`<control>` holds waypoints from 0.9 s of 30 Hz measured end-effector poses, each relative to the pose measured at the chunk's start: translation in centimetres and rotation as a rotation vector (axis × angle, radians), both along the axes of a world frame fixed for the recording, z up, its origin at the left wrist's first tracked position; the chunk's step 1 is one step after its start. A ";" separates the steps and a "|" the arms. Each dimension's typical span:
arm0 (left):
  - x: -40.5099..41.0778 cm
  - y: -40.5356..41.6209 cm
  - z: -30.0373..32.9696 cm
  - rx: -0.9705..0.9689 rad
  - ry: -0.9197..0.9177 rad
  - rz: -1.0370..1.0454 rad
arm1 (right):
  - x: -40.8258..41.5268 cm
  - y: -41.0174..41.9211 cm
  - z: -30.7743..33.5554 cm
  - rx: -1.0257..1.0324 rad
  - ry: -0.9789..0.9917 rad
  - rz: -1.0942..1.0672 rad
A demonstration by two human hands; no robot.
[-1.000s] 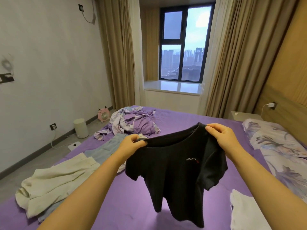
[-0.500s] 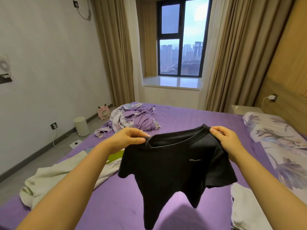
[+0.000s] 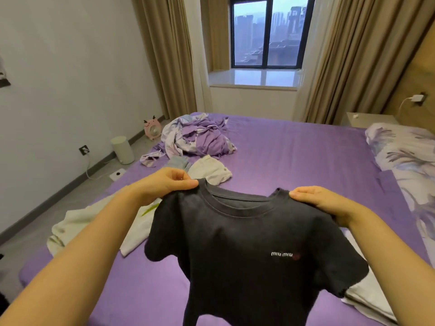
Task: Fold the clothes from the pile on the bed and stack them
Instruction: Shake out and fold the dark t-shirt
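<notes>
**Black T-shirt held up by both shoulders over the bed**

The left hand [image 3: 168, 184] is pinching one shoulder of the black T-shirt [image 3: 247, 250] and the right hand [image 3: 322, 203] is gripping the other, fingers curled into the fabric. The shirt is hanging below the fingers, above the purple bed [image 3: 294, 161]. Left of the left fingers a cream garment [image 3: 77, 222] is lying; under the right forearm a white garment [image 3: 367, 300] is showing. Beyond the fingers, a small white piece [image 3: 209, 171] and the crumpled pile [image 3: 195, 137] are lying.
</notes>
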State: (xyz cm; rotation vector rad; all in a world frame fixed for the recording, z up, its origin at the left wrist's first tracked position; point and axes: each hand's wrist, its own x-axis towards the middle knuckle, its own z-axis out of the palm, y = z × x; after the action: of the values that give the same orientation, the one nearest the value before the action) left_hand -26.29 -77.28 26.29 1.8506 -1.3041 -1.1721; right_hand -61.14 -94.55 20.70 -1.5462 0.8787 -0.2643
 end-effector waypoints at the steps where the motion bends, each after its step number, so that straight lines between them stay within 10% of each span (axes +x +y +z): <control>1: 0.2 -0.8 -1.8 0.053 -0.057 0.003 | 0.6 -0.2 -1.6 -0.004 0.087 -0.016; 11: 1.4 -5.1 -26.0 0.458 -0.371 -0.095 | 4.2 2.2 -21.9 -0.156 0.614 -0.089; 27: 5.5 -15.7 -40.2 0.116 -0.289 0.050 | 7.7 -2.7 -34.6 -0.267 0.591 -0.596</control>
State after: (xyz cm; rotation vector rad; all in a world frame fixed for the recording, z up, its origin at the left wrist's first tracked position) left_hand -20.74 -92.96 -13.89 2.1884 -1.3575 -0.9992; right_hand -53.49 -97.25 -13.87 -1.5978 1.8369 -0.3673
